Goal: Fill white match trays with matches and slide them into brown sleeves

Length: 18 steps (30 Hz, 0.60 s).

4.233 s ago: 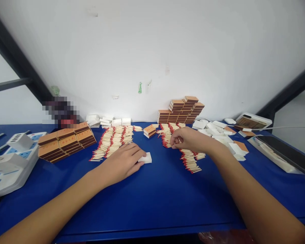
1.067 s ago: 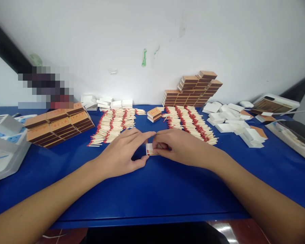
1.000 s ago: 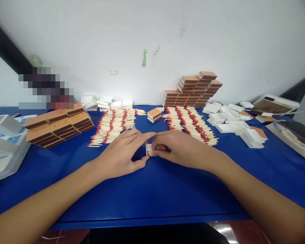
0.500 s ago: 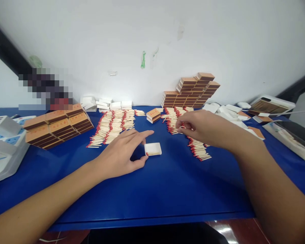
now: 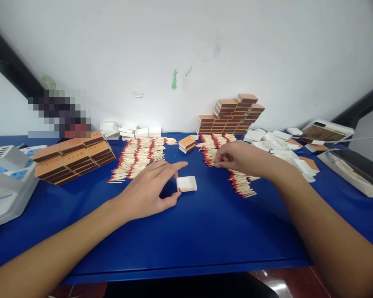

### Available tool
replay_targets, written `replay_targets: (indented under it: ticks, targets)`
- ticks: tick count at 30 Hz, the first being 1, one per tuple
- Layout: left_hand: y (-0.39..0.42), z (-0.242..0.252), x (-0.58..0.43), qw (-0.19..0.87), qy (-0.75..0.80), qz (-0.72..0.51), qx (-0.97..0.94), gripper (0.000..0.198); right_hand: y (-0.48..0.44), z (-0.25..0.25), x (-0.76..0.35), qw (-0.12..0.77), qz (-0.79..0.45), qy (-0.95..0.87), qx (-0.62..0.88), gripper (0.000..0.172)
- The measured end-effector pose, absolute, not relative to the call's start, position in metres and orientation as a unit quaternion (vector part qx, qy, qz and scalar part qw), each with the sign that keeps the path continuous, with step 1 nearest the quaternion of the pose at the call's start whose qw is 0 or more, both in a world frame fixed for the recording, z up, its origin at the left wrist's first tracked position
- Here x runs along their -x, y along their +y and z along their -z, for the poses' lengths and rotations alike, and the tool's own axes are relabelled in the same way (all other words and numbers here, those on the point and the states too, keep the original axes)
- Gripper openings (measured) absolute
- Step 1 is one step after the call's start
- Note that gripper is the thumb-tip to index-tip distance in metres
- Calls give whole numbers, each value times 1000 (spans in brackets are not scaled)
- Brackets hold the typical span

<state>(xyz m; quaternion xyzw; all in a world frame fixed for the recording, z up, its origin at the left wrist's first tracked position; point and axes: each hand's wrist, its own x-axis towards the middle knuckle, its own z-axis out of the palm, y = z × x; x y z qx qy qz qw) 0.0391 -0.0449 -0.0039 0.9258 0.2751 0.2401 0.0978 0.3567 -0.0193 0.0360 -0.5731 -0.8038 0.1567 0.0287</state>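
In the head view a white matchbox tray (image 5: 187, 182) lies on the blue table, with a few red-tipped matches along its near side. The thumb and a finger of my left hand (image 5: 157, 184) steady the tray's left end, while the index finger stretches out above it. My right hand (image 5: 236, 157) is pinched over the right-hand pile of matches (image 5: 209, 145), its fingertips closed on matches, partly hidden by the fingers. More matches (image 5: 242, 184) lie in a row below that hand. A closed orange matchbox (image 5: 187, 143) sits between the two match piles.
Another match pile (image 5: 141, 155) spreads left of centre. Stacked matchboxes stand at left (image 5: 74, 157) and against the wall (image 5: 230, 118). Loose white trays (image 5: 273, 140) lie at right, near a black phone-like object (image 5: 360, 167). A power strip (image 5: 17, 178) is far left.
My right hand has shifted slightly left and its fingertips have drawn closer together at the matches. My left hand and the tray stay in place; the view has tilted slightly.
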Motion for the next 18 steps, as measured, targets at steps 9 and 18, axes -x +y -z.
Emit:
replay_targets:
  ticks: [9, 18]
  targets:
    - [-45, 4, -40, 95, 273, -241, -927, 64, -17, -26, -366, 51, -184, -823, 534, 17]
    - [-44, 4, -39, 92, 272, -237, -928, 65, -16, -30, -363, 49, -175, -826, 533, 18]
